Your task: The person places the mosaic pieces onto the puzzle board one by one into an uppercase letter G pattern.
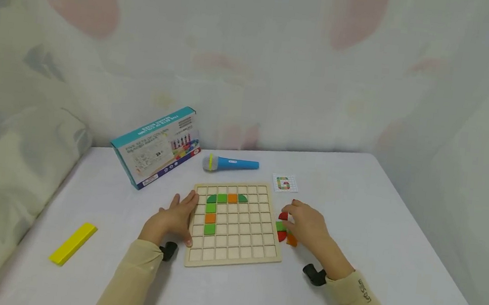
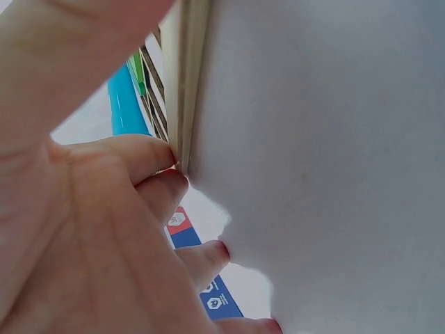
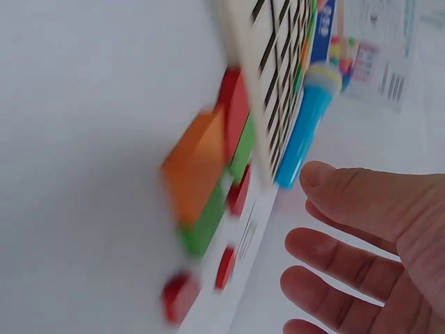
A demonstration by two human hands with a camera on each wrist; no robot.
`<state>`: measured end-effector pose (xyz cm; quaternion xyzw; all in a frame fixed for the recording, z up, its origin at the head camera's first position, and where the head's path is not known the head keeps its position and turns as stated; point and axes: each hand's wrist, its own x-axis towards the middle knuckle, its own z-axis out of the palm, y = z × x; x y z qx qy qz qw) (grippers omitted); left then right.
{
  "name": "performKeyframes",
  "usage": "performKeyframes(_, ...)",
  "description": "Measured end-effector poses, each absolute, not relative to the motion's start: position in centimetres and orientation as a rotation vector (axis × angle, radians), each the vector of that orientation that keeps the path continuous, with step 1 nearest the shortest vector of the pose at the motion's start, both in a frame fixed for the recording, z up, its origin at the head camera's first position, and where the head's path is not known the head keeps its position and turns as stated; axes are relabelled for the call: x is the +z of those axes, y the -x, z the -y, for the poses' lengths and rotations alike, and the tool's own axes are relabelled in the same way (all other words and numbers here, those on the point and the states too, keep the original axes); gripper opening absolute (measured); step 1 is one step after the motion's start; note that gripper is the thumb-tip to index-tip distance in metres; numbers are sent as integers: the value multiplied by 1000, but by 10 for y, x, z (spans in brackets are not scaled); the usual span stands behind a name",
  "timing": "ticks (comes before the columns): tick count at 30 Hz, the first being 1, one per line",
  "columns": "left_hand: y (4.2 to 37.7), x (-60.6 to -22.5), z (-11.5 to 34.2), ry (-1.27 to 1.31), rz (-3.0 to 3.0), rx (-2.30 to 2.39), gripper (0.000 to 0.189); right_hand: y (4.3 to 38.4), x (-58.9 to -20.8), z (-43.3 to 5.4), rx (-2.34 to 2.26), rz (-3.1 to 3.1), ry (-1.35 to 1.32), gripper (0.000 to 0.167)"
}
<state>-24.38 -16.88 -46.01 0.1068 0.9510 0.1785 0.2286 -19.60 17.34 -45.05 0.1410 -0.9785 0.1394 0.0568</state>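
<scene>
Left fingers (image 2: 142,156) touch the board (image 1: 244,228) holding seven tiles (image 1: 210,218).

We record: grid board (image 1: 241,227), matt wood; beyond it, microphone handle (image 1: 237,164), smooth plastic; beyond its left corner, carton (image 1: 157,148), printed cardboard.

A wooden grid board (image 1: 245,226) with little squares lies flat on the table (image 1: 233,300). Seven green and orange tiles (image 1: 222,198) make a corner toward its 11 o'clock. Loose red, green and orange tiles (image 1: 282,236) sit beside it at 3 o'clock.
</scene>
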Motion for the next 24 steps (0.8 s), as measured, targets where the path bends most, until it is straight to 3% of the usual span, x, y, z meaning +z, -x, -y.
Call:
performKeyframes(11, 247, -461, 174, -290, -2619, 476, 136, 187, -452, -219, 407, 3011, -248, 29)
performKeyframes(18, 248, -462, 173, -294, -2625, 469, 136, 186, -462, -225, 409, 3086, -211, 26)
performKeyframes(24, 248, -463, 170, -309, -2625, 477, 136, 190, -472, -224, 424, 3143, -270, 34)
